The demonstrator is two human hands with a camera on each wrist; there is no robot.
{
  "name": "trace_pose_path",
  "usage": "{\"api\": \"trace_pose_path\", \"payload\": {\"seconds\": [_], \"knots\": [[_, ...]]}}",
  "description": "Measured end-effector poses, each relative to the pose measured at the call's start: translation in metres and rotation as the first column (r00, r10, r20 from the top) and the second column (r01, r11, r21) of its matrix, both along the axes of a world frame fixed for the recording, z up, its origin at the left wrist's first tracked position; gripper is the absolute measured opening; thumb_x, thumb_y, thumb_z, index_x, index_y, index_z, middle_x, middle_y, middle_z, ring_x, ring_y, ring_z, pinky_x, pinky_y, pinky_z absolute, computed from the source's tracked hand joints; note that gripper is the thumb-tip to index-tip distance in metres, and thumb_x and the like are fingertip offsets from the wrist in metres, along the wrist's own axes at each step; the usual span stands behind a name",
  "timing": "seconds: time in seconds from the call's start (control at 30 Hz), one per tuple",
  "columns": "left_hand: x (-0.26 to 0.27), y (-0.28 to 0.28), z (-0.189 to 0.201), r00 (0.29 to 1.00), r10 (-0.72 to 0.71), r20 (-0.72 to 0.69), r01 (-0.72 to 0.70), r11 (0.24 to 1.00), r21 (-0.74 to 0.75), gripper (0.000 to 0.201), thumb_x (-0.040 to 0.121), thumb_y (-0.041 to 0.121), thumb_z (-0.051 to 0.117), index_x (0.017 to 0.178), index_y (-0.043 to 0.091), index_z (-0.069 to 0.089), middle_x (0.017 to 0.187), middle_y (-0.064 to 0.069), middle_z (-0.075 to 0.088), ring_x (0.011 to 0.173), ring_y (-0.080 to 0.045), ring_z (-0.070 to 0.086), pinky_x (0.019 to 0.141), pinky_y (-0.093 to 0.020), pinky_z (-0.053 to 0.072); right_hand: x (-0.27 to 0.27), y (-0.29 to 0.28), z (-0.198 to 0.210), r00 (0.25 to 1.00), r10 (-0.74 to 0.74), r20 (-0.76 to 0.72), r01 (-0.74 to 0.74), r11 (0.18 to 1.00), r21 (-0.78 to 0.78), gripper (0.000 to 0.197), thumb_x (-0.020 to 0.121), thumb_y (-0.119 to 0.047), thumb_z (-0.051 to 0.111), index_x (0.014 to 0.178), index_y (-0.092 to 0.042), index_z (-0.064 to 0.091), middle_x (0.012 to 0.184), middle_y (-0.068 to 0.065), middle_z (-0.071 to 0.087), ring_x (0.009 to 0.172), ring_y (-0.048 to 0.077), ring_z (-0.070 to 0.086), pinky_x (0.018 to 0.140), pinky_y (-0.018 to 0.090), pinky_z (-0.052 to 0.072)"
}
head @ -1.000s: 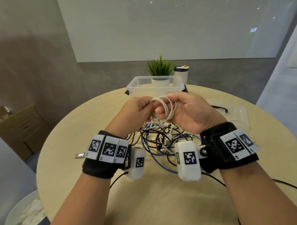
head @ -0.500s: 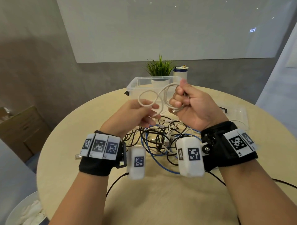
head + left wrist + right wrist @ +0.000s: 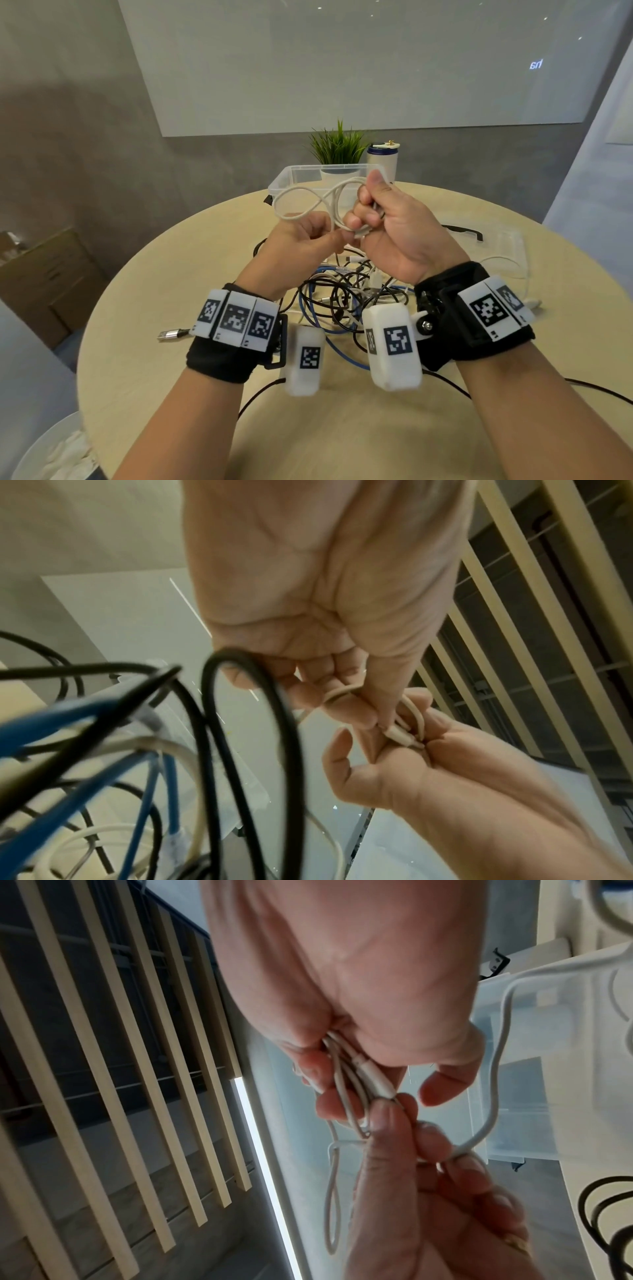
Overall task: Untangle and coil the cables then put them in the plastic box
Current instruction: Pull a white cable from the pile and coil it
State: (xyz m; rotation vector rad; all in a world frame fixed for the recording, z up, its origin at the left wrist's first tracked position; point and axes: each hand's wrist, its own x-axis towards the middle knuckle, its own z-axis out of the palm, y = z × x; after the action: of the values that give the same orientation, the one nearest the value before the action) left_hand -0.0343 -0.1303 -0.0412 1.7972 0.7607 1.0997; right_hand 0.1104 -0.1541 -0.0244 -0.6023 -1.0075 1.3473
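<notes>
Two loops of the white cable [image 3: 301, 205] stand out to the left above our left hand [image 3: 301, 245], whose thumb and fingers pinch its plug. Just beside it, our right hand [image 3: 394, 226] is curled tight around the gathered strands. Below lies the cable tangle [image 3: 346, 301] on the round table [image 3: 144, 308]; beyond stands the plastic box [image 3: 291, 178].

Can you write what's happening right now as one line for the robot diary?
step: coiling white cable | left hand: pinches its plug end | right hand: grips gathered loops | plastic box: no cable in yet
</notes>
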Motion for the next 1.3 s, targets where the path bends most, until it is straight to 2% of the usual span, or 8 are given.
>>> {"api": "trace_pose_path", "payload": {"seconds": [0.07, 0.17, 0.2, 0.5, 0.6, 0.77, 1.07, 1.3], "knots": [[-0.001, -0.001, 0.001, 0.998, -0.045, -0.039, 0.045, 0.999, 0.005, 0.044, 0.078, 0.031, 0.067, 0.094, -0.01, 0.062, 0.08, -0.016, 0.058, 0.076, -0.02, 0.047, 0.075, -0.034, 0.038, 0.001, 0.001, -0.001, 1.0, -0.006, -0.005, 0.006, 1.0, -0.008, 0.037, 0.102, -0.035, 0.035, 0.076, -0.013, 0.047, 0.051, -0.003, 0.036, 0.056, 0.014, 0.046, 0.063, 0.032, 0.04], [-0.004, 0.001, 0.001, 0.984, -0.095, -0.151, 0.102, 0.994, 0.034, 0.01, 0.093, 0.014, 0.06, 0.084, 0.01, 0.063, 0.065, 0.014, 0.061, 0.063, -0.001, 0.05, 0.066, -0.014, 0.039, 0.004, 0.002, -0.001, 1.0, -0.018, -0.02, 0.018, 0.999, -0.028, 0.036, 0.102, -0.035, 0.037, 0.076, -0.013, 0.048, 0.049, -0.004, 0.036, 0.055, 0.014, 0.045, 0.068, 0.033, 0.038], [-0.006, 0.002, 0.0, 0.978, -0.097, -0.185, 0.107, 0.993, 0.046, 0.015, 0.095, 0.01, 0.056, 0.081, 0.015, 0.06, 0.059, 0.017, 0.057, 0.059, 0.001, 0.047, 0.062, -0.012, 0.038, 0.005, 0.002, -0.001, 0.999, -0.022, -0.024, 0.021, 0.999, -0.034, 0.036, 0.102, -0.035, 0.037, 0.076, -0.013, 0.048, 0.049, -0.004, 0.036, 0.054, 0.013, 0.046, 0.068, 0.032, 0.037], [-0.014, 0.011, -0.004, 0.961, -0.058, -0.271, 0.096, 0.987, 0.13, 0.014, 0.093, 0.021, 0.059, 0.079, 0.018, 0.058, 0.071, 0.0, 0.049, 0.066, -0.012, 0.04, 0.063, -0.023, 0.035, 0.01, -0.003, 0.005, 1.0, -0.013, -0.018, 0.011, 0.998, -0.063, 0.039, 0.102, -0.036, 0.038, 0.072, -0.014, 0.048, 0.048, -0.006, 0.028, 0.045, 0.009, 0.032, 0.056, 0.023, 0.03], [-0.013, 0.01, -0.002, 0.984, -0.055, -0.168, 0.076, 0.989, 0.125, 0.018, 0.089, 0.024, 0.064, 0.081, 0.008, 0.059, 0.071, -0.008, 0.047, 0.065, -0.016, 0.038, 0.057, -0.022, 0.033, 0.014, -0.003, 0.008, 0.998, -0.026, -0.054, 0.02, 0.995, -0.101, 0.044, 0.103, -0.036, 0.032, 0.069, -0.014, 0.047, 0.048, -0.005, 0.026, 0.046, 0.011, 0.029, 0.053, 0.024, 0.03], [-0.023, 0.017, 0.003, 0.997, 0.081, 0.01, -0.081, 0.987, 0.136, 0.015, 0.094, 0.016, 0.056, 0.08, 0.016, 0.062, 0.069, 0.005, 0.061, 0.055, -0.005, 0.046, 0.055, -0.016, 0.039, 0.017, -0.006, 0.008, 0.997, -0.065, 0.038, 0.067, 0.995, -0.069, 0.034, 0.103, -0.027, 0.035, 0.074, -0.016, 0.049, 0.05, -0.007, 0.028, 0.047, 0.009, 0.032, 0.059, 0.027, 0.029], [-0.033, 0.025, 0.006, 0.882, 0.337, 0.329, -0.382, 0.921, 0.079, 0.017, 0.1, 0.016, 0.048, 0.091, 0.008, 0.061, 0.085, -0.005, 0.064, 0.053, -0.006, 0.054, 0.05, -0.018, 0.046, 0.018, -0.004, 0.007, 0.957, -0.175, 0.23, 0.179, 0.984, 0.001, 0.034, 0.104, -0.02, 0.038, 0.074, -0.01, 0.05, 0.044, -0.009, 0.03, 0.045, 0.007, 0.024, 0.046, 0.016, 0.025], [-0.025, 0.027, -0.003, 0.978, 0.208, 0.036, -0.205, 0.977, -0.059, 0.014, 0.097, 0.017, 0.052, 0.091, 0.015, 0.064, 0.091, -0.004, 0.068, 0.081, -0.014, 0.067, 0.07, -0.023, 0.054, 0.025, -0.004, 0.009, 0.95, -0.24, 0.199, 0.233, 0.971, 0.057, 0.034, 0.103, -0.019, 0.04, 0.073, -0.01, 0.052, 0.044, -0.01, 0.031, 0.044, 0.006, 0.026, 0.044, 0.015, 0.028]]}}
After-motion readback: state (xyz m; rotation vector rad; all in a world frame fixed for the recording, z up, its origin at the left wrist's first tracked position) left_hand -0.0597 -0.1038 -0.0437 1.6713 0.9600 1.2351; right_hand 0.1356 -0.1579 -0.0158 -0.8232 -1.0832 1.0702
